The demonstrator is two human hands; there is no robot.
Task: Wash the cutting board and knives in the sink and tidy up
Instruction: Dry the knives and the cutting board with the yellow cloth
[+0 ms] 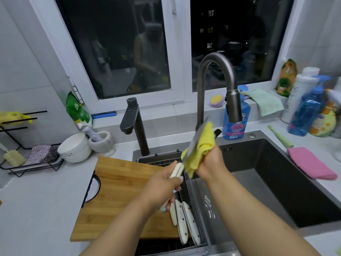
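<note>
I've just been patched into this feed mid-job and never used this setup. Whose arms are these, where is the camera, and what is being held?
There is no machine: a person wears one camera on the head, looking down at their own arms. The left hand grips a white-handled knife held over the sink. The right hand pinches a yellow cloth folded around its blade. More white-handled knives lie in a wire basket beside the wooden cutting board. A pink cloth rests on the sink's right rim.

The dark rectangular sink basin (276, 182) to my right lies open; the curved grey metal tap (215, 74) arches overhead, and white-handled knives (186, 220) occupy the wire rack (166, 246).
</note>
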